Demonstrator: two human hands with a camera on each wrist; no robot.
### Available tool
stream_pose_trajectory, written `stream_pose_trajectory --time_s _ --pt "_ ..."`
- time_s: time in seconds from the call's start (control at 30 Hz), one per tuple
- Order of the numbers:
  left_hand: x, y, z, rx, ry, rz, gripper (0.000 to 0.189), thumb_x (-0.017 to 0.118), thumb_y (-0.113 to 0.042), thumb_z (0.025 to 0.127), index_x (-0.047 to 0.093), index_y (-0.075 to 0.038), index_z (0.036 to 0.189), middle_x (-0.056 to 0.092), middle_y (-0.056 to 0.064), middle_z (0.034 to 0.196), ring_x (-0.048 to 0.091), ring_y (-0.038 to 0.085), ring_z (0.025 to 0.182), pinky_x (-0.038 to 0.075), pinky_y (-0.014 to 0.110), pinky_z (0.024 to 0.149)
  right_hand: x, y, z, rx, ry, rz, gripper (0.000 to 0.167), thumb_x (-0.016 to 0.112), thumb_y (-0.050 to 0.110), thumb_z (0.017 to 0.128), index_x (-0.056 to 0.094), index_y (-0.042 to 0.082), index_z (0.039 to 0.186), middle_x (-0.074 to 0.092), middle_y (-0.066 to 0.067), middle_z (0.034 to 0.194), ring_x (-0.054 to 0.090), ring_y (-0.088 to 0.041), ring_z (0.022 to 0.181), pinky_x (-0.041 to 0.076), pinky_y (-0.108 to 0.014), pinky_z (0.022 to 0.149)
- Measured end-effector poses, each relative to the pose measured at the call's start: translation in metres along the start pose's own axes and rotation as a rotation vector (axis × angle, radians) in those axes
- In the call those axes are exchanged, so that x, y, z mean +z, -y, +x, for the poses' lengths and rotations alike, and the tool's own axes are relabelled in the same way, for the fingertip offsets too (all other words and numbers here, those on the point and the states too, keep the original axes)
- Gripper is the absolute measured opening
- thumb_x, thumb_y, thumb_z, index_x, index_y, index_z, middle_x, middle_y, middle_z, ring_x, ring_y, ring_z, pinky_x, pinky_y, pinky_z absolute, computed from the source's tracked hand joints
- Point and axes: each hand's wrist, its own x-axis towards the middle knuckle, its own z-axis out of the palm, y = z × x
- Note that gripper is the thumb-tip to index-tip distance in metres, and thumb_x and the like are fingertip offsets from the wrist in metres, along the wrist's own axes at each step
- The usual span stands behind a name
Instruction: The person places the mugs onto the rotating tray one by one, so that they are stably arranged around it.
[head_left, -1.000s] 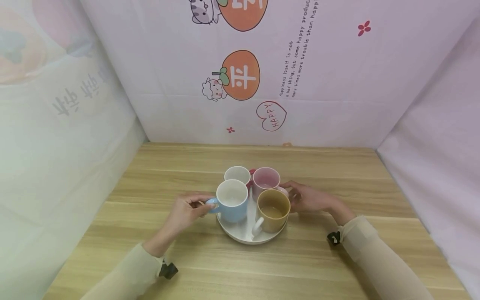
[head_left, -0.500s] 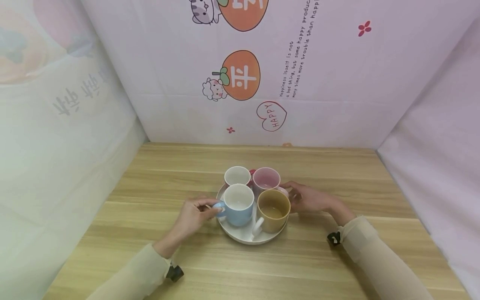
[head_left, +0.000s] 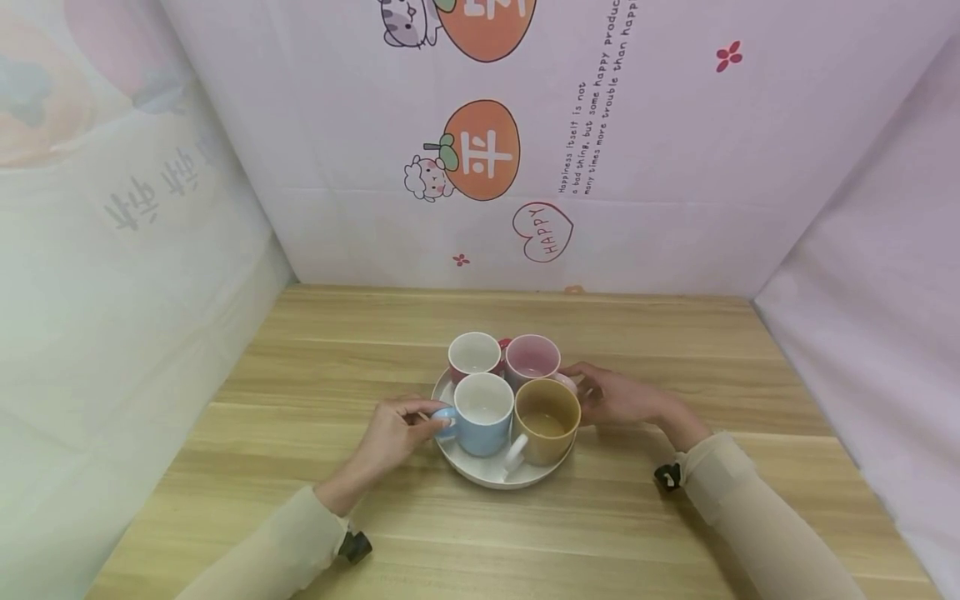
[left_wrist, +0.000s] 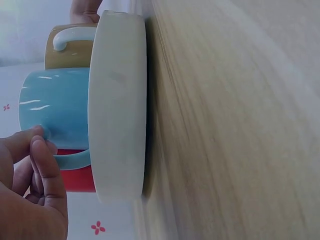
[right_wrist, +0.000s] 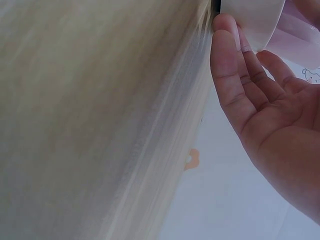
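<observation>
A round white tray stands on the wooden table, holding several upright mugs. My left hand pinches the handle of the light blue mug, which sits at the tray's near left. Beside it is a mustard mug with a white handle. Behind them are a red mug with a white inside and a pink mug. On the right, my right hand holds the tray's side next to the pink mug's handle; its fingers press the outer wall. The thumb's contact is partly hidden.
The wooden table extends around the tray. A printed white cloth rises at the table's back, with plain cloth at the right side and a printed one at the left. Dark bands show at both sleeve cuffs.
My left hand has moved right and toward the near side with the blue mug, bringing it down beside the mustard mug and uncovering more of the red mug. My right hand has stayed put.
</observation>
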Motion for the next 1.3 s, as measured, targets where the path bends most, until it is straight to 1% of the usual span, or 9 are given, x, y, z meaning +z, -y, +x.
stream_pose_trajectory --time_s 0.13,0.37,0.6,0.63,0.83,0.87,1.03,1.13,1.3 --pt "0.000 0.000 0.001 -0.008 0.005 0.014 0.016 0.083 -0.016 0.080 0.081 -0.013 0.096 0.074 0.004 0.090 0.057 0.007 0.066 0.048 0.017 0.058 0.000 0.000 0.000 0.000 -0.004 -0.004 0.072 0.080 0.019 0.083 0.043 0.009 0.144 0.066 -0.016 0.117 0.065 -0.027 0.107 0.055 -0.041 0.092" --pt "-0.001 0.002 0.004 -0.037 0.055 0.016 0.020 0.083 -0.020 0.082 0.080 -0.012 0.100 0.074 0.007 0.094 0.056 0.008 0.068 0.047 0.017 0.057 0.000 0.000 0.000 0.009 -0.008 -0.011 0.071 0.079 0.018 0.084 0.042 0.011 0.145 0.066 -0.016 0.119 0.065 -0.029 0.109 0.056 -0.040 0.093" --pt "-0.004 0.004 0.007 -0.021 0.106 0.025 0.019 0.082 -0.018 0.083 0.079 -0.010 0.101 0.075 0.008 0.091 0.059 0.010 0.066 0.049 0.018 0.058 -0.001 0.000 0.001 0.021 -0.003 -0.012 0.073 0.080 0.019 0.085 0.041 0.014 0.147 0.067 -0.015 0.120 0.065 -0.028 0.110 0.056 -0.039 0.094" --pt "-0.004 0.004 0.008 -0.022 0.113 0.026 0.019 0.081 -0.016 0.084 0.079 -0.009 0.101 0.075 0.009 0.091 0.059 0.011 0.065 0.049 0.018 0.057 -0.001 0.000 0.001 0.023 -0.003 -0.011 0.074 0.080 0.019 0.085 0.041 0.014 0.148 0.067 -0.014 0.120 0.065 -0.028 0.111 0.055 -0.039 0.094" --pt "-0.006 0.005 0.010 -0.024 0.138 0.020 0.022 0.080 -0.015 0.085 0.078 -0.007 0.105 0.074 0.011 0.093 0.060 0.011 0.066 0.050 0.017 0.057 0.000 0.001 0.001 0.023 0.001 -0.011 0.076 0.079 0.020 0.085 0.039 0.015 0.150 0.065 -0.015 0.124 0.064 -0.029 0.114 0.055 -0.043 0.097" --pt "-0.006 0.006 0.010 -0.019 0.142 0.020 0.022 0.080 -0.017 0.085 0.078 -0.008 0.105 0.074 0.010 0.092 0.060 0.011 0.066 0.050 0.017 0.058 0.000 0.001 0.001 0.025 0.001 -0.014 0.077 0.079 0.020 0.086 0.038 0.016 0.150 0.065 -0.015 0.124 0.064 -0.029 0.114 0.055 -0.043 0.097" --pt "-0.010 0.005 0.013 0.014 0.170 0.033 0.021 0.079 -0.014 0.085 0.078 -0.006 0.105 0.073 0.010 0.086 0.060 0.010 0.065 0.049 0.018 0.056 0.000 0.001 0.000 0.039 0.000 -0.041 0.078 0.079 0.022 0.086 0.037 0.017 0.152 0.066 -0.015 0.124 0.065 -0.028 0.111 0.057 -0.041 0.094" --pt "-0.012 0.006 0.014 0.031 0.185 0.051 0.021 0.078 -0.014 0.086 0.078 -0.007 0.105 0.073 0.009 0.085 0.059 0.010 0.064 0.048 0.018 0.056 0.000 0.001 0.000 0.041 0.001 -0.055 0.079 0.079 0.023 0.086 0.036 0.017 0.153 0.066 -0.014 0.124 0.066 -0.027 0.111 0.057 -0.041 0.094" --pt "-0.015 0.006 0.017 0.006 0.207 0.078 0.020 0.077 -0.017 0.087 0.078 -0.011 0.105 0.073 0.005 0.087 0.058 0.011 0.068 0.048 0.018 0.058 0.000 0.001 0.000 0.024 0.005 -0.061 0.080 0.079 0.025 0.086 0.037 0.016 0.153 0.068 -0.012 0.122 0.066 -0.027 0.112 0.056 -0.043 0.097"
